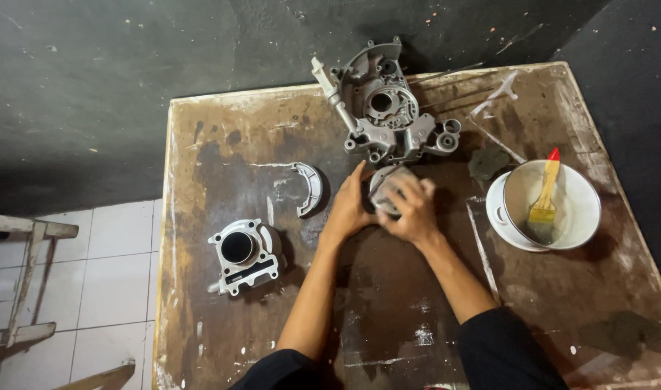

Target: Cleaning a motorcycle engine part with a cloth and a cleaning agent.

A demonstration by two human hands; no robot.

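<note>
Both hands meet at the centre of the table (200, 339), closed around a small grey metal part (385, 189). The left hand (351, 206) grips its left edge, fingers curled along the side. The right hand (411, 209) covers the right side and top, fingers wrapped over it. The part is largely hidden; its shape appears rounded, but this cannot be confirmed.

Just beyond the hands lies a crankcase (388, 108), overhanging the far table edge. A brake shoe (309, 186) lies left of the left hand. A cylinder (242, 253) stands nearer the left edge, bore upward. To the right, a bowl (583, 209) holds a brush (546, 195) with a yellow handle.
</note>
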